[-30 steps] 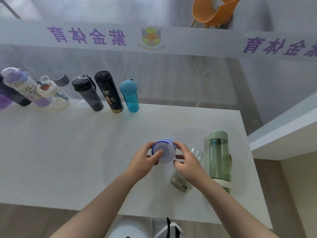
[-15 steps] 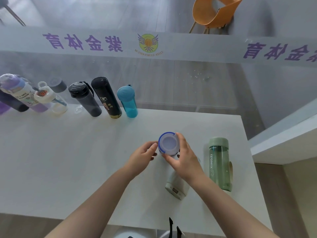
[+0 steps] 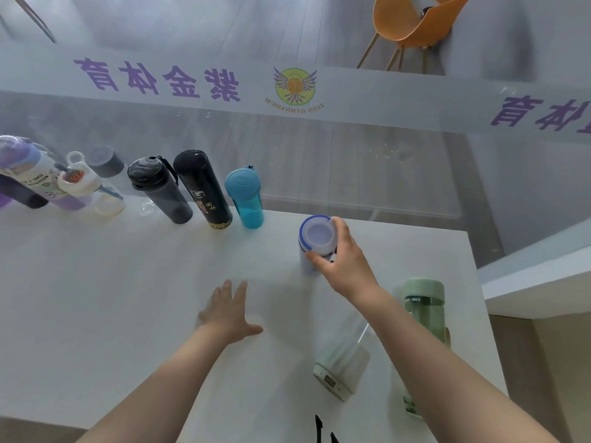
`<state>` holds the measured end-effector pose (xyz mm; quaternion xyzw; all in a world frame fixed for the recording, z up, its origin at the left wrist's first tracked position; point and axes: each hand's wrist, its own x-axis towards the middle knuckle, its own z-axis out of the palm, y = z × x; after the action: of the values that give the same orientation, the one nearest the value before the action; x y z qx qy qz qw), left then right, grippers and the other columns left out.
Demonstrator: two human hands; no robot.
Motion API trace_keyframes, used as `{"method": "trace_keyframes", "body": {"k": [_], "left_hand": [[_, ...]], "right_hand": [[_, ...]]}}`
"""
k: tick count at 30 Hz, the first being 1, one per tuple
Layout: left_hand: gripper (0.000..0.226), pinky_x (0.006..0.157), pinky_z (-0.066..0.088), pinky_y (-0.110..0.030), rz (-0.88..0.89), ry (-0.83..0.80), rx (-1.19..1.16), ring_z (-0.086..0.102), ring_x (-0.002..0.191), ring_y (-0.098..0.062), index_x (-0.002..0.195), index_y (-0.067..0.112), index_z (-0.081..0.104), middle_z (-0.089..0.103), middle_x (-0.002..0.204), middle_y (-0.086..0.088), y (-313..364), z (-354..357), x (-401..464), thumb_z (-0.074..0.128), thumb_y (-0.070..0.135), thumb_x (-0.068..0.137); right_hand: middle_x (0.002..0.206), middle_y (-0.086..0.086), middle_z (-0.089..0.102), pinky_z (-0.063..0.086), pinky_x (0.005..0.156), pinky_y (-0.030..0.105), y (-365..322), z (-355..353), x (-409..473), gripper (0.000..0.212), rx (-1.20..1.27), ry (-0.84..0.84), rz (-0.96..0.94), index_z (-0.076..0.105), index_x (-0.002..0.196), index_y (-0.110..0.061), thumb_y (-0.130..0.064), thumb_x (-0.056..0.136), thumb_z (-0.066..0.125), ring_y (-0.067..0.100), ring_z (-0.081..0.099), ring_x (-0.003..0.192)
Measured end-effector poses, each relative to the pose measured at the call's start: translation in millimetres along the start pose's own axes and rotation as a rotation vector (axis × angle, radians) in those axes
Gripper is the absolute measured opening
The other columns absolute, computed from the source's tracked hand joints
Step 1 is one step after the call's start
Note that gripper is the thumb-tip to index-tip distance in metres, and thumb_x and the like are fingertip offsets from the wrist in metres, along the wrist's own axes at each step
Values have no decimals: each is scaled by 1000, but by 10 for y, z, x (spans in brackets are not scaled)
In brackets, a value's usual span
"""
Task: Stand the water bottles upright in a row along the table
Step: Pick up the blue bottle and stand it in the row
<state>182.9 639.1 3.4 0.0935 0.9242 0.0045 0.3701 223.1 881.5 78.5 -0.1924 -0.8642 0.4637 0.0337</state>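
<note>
My right hand (image 3: 343,260) grips a pale bottle with a blue-ringed lid (image 3: 315,239), upright, to the right of the row near the table's far edge. Standing in that row are a teal bottle (image 3: 245,198), a black flask (image 3: 203,188), a dark grey bottle (image 3: 160,190), a white-capped clear bottle (image 3: 86,187) and a purple-lidded bottle (image 3: 28,174). My left hand (image 3: 228,311) hovers flat and open over the table's middle. A clear bottle with a cream base (image 3: 343,356) and a green bottle (image 3: 423,314) lie near my right forearm.
The white table (image 3: 96,298) ends at a glass wall with purple lettering (image 3: 160,79) right behind the row. Its right edge runs near the green bottle, beside a white ledge (image 3: 537,282). An orange chair (image 3: 412,24) stands beyond the glass.
My right hand carried the blue-ringed bottle away from me, toward the row's right end. My left hand let go of it and dropped back, fingers spread.
</note>
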Motion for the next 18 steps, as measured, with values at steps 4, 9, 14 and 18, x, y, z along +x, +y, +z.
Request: {"method": "trace_keyframes", "body": {"k": [4, 9, 14, 18], "left_hand": [[125, 107, 31, -60, -3, 9, 82, -12, 149, -28, 151, 32, -15, -24, 159, -2, 26, 71, -10, 68, 71, 67], [127, 107, 28, -63, -23, -11, 98, -14, 148, -30, 150, 28, -18, -25, 159, -5, 66, 60, -7, 70, 67, 68], [128, 108, 25, -66, -35, -45, 79, -17, 147, -32, 150, 26, -20, -28, 158, -7, 87, 58, 10, 71, 64, 70], [128, 108, 21, -68, -40, -61, 61, -20, 146, -32, 150, 26, -22, -30, 157, -7, 83, 66, 18, 72, 63, 71]], "right_hand": [[129, 1, 52, 43, 88, 31, -101, 47, 332, 76, 1, -2, 22, 28, 140, -26, -40, 79, 72, 22, 52, 111], [128, -3, 52, 46, 88, 35, -244, 143, 694, 75, 0, -29, 23, 26, 139, -30, -41, 81, 71, 22, 54, 106], [130, -1, 52, 47, 92, 37, -336, 233, 942, 77, 27, -28, 21, 24, 141, -28, -39, 81, 71, 23, 54, 109], [131, -1, 51, 42, 87, 29, -342, 268, 986, 78, 28, -10, 11, 24, 143, -25, -36, 82, 72, 20, 52, 107]]}}
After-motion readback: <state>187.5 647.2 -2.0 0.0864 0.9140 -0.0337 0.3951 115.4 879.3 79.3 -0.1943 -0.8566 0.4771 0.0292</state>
